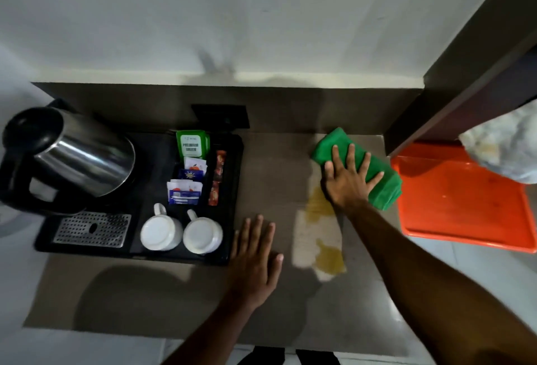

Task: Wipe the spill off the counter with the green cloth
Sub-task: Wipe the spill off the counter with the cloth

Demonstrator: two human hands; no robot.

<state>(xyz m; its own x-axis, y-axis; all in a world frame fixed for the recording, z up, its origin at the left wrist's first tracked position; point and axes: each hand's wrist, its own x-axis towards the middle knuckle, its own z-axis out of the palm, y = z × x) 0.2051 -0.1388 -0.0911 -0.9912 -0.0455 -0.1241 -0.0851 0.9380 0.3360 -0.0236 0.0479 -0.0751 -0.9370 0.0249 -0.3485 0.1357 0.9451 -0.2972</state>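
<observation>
A folded green cloth (380, 190) lies on the grey-brown counter (162, 295) near its back right corner. My right hand (347, 178) presses flat on the cloth with fingers spread. A yellowish spill (329, 257) streaks the counter from just below that hand toward the front edge, with a second patch (318, 205) beside my wrist. My left hand (257, 254) rests flat on the counter, fingers apart, holding nothing, just right of the black tray.
A black tray (235, 190) at the left holds a steel kettle (81, 158), two upturned white cups (161, 232), tea and sugar sachets (189, 173) and a metal drip grate (93, 229). An orange tray (465, 202) sits beyond the counter's right edge, under a dark shelf.
</observation>
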